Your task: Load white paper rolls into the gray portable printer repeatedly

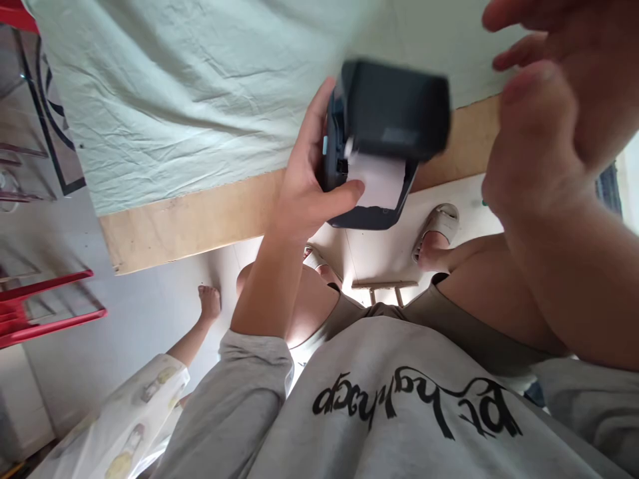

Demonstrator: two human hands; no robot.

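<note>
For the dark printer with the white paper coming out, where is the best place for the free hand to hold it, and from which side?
Probably the bare right end of the dark printer, approached from the right by the open right hand. The left hand already wraps the left side, its thumb near the white paper. The right end looks blocky and unobstructed, away from the paper, though the picture is blurred.

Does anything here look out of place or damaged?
Nothing looks damaged. The left hand holds a dark receipt printer with white paper coming out. The right hand is open beside it.

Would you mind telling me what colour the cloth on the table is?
Pale green cloth, shown in the head view.
</note>
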